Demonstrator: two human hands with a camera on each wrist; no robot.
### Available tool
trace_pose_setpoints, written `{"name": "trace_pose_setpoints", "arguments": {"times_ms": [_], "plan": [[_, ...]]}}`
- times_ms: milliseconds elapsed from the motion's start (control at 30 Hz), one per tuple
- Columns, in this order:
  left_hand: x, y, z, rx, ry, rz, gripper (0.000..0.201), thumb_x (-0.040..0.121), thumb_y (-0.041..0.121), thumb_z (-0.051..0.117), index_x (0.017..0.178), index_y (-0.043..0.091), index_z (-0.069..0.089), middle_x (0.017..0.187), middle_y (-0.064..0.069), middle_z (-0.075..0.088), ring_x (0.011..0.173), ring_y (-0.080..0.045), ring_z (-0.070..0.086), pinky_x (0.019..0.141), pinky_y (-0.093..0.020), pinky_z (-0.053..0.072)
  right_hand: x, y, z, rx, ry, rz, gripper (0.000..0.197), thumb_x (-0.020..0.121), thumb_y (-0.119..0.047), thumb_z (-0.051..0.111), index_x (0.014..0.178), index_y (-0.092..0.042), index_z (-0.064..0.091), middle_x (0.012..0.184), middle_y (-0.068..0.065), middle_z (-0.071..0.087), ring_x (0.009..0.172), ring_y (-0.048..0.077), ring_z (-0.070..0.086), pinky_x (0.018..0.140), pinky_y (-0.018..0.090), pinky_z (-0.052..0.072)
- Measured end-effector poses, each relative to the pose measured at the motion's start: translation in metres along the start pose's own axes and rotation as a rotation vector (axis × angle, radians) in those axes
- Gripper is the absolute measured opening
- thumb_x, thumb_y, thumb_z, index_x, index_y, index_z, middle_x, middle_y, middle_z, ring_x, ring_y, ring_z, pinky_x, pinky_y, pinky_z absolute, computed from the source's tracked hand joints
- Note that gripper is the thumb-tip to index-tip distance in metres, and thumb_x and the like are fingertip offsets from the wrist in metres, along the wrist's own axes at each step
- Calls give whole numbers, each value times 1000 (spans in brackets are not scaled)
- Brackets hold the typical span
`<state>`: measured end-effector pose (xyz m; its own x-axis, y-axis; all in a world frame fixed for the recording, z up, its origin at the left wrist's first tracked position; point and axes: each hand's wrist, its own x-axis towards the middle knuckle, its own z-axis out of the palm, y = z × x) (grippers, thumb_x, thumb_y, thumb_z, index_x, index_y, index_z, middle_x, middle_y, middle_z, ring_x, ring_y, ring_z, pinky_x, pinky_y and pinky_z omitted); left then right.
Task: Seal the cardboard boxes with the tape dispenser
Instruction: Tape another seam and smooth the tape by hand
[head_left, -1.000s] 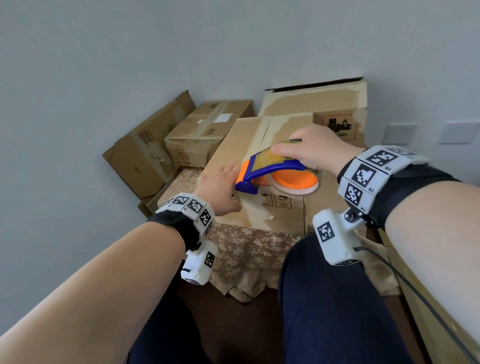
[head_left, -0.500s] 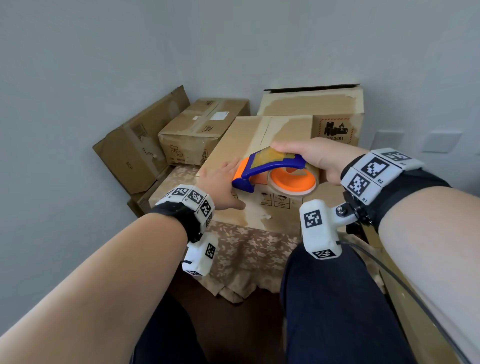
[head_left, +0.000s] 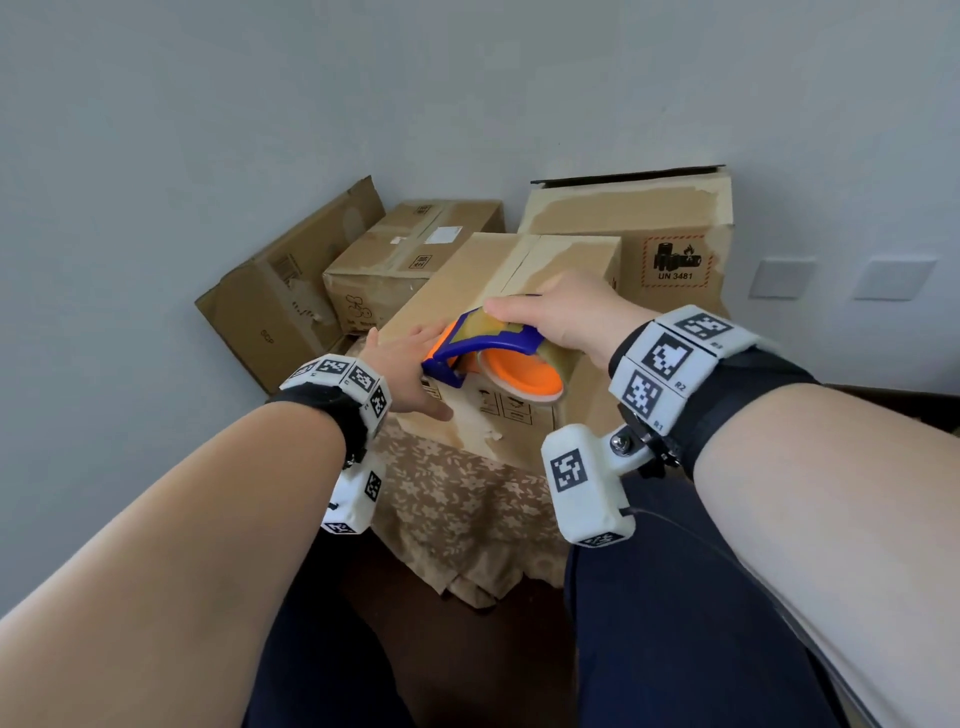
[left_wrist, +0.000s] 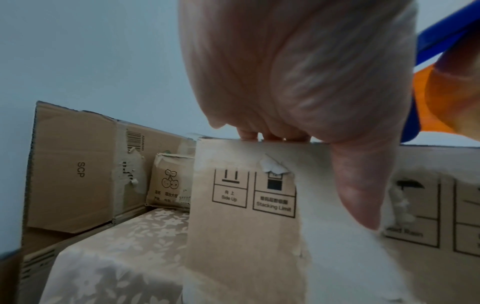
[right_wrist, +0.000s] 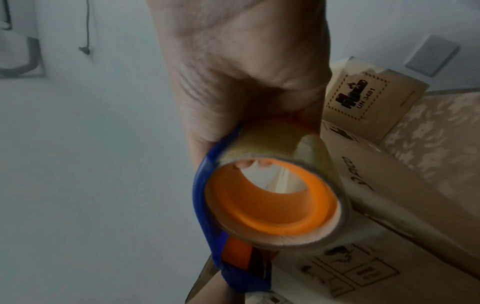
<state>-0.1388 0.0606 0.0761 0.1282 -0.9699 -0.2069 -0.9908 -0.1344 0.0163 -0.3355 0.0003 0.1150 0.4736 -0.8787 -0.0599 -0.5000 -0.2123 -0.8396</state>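
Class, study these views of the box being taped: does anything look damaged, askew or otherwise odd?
Yes. The near face of the front box has its brown surface layer torn away in a pale, ragged patch, cutting into the printed handling symbols. The SCP box leans tilted against the wall, its barcode label partly ripped.

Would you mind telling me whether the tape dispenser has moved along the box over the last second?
Yes. In the head view the tape dispenser has come toward the person, its blue nose now past the near top edge of the front box.
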Motion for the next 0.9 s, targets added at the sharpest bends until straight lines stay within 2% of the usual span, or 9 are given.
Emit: {"name": "trace_pose_setpoints", "arguments": {"times_ms": [100,167,300,433,500,633,900], "plan": [[1,2,0,18,-8,-4,116,74,48,75,150,30,-9,159,10,5,146,-16,5,112,-62,-1,-2,5,-2,24,-39,-46,41,77,-55,68,84,-15,64,79,10,66,81,30,65,75,36,51],[2,1,2,33,20,0,114,72,49,76,151,31,-5,159,10,8,145,-15,11,111,-65,1,-5,9,-4,5,-63,-95,37,79,-52,66,78,-15,59,72,8,58,69,24,56,65,31,42],[6,0,6,75,40,-7,112,71,51,75,150,35,-2,158,12,8,145,-15,13,109,-67,1,-9,11,-8,-63,-88,-153,41,82,-47,65,62,-15,48,61,3,46,60,19,44,56,29,32],[8,-2,6,110,-25,-23,111,73,55,72,150,35,-6,159,11,-5,146,-12,3,109,-65,-2,-12,15,-20,-136,-91,-171,46,81,-43,65,53,-17,40,52,-2,38,53,17,37,52,29,28],[9,-3,5,129,-61,-39,112,75,56,70,150,34,-9,159,11,-10,146,-11,0,110,-63,-4,-15,22,-39,-164,-76,-158,48,82,-44,64,50,-18,40,48,-4,37,51,16,36,51,28,29],[14,-1,1,147,-90,-52,112,75,57,69,150,34,-12,158,12,-11,146,-10,1,111,-62,-5,-22,39,-67,-184,-89,-108,49,84,-44,63,51,-15,41,52,1,37,53,18,37,54,30,29],[13,12,-4,188,-133,-100,114,75,63,65,150,31,-14,158,10,-14,146,-12,1,112,-61,-3,-23,47,-64,-198,-72,-124,47,82,-43,64,53,-15,38,55,2,35,60,21,39,57,30,29]]}}
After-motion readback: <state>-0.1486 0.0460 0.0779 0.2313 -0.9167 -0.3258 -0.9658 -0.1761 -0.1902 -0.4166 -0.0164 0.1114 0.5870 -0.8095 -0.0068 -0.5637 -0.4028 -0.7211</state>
